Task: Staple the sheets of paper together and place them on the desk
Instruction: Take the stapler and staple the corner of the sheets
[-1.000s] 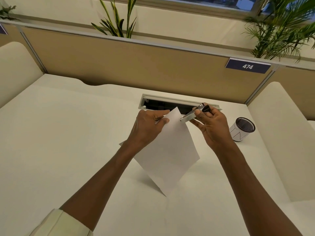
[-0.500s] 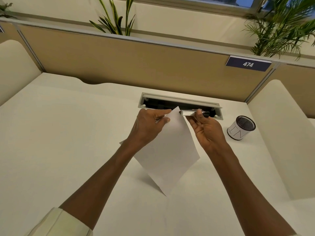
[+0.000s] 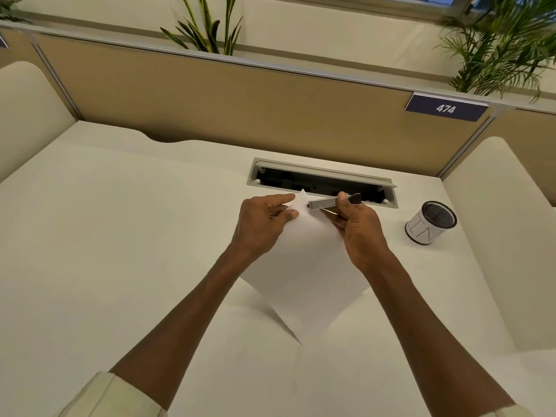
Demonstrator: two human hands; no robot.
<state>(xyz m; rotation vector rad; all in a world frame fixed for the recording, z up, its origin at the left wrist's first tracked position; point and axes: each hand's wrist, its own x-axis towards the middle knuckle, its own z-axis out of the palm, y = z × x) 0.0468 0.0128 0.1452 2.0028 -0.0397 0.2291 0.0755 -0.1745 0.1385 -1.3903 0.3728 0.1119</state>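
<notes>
Sheets of paper (image 3: 304, 266): held above counter (image 3: 120, 236), top corner pinched by left hand (image 3: 261, 224). Stapler (image 3: 323, 203): gripped in right hand (image 3: 358, 227), nose at that corner.

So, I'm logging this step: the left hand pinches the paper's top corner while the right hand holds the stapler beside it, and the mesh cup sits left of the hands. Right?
Not quite: the head view shows the mesh cup to the right of the hands. The rest holds: left hand, paper, right hand, stapler.
</notes>
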